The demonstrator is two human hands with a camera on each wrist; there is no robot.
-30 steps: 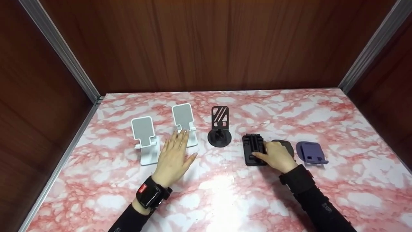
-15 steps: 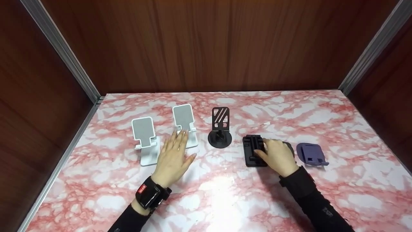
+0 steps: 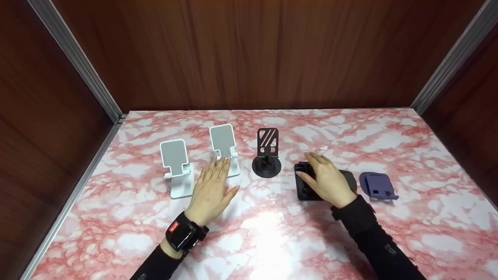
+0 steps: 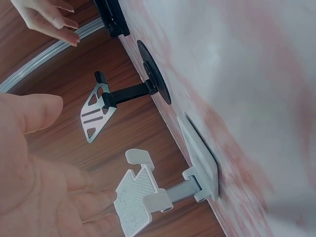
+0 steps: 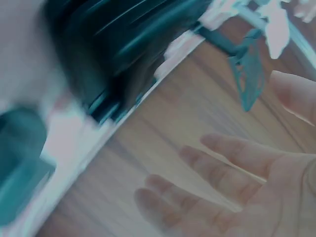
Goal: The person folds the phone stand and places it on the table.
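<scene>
My left hand is spread with straight fingers and holds nothing. Its fingertips overlap the base of the rear white phone stand, and a second white phone stand is upright to its left. In the left wrist view the palm faces the white stand's grey pad. Over a folded black phone stand hovers my right hand, fingers extended and thumb apart. The right wrist view shows a gap between those fingers and the dark folded stand. Part of that stand is hidden under the hand.
A black phone stand with a slotted plate stands upright between the hands. Right of the right hand lie a dark folded stand, partly covered, and a purple folded stand. Wooden panels enclose the marbled table.
The right hand has let go of the folded black stand; its curled fingers have straightened and lifted. The left hand and the stands look unchanged.
</scene>
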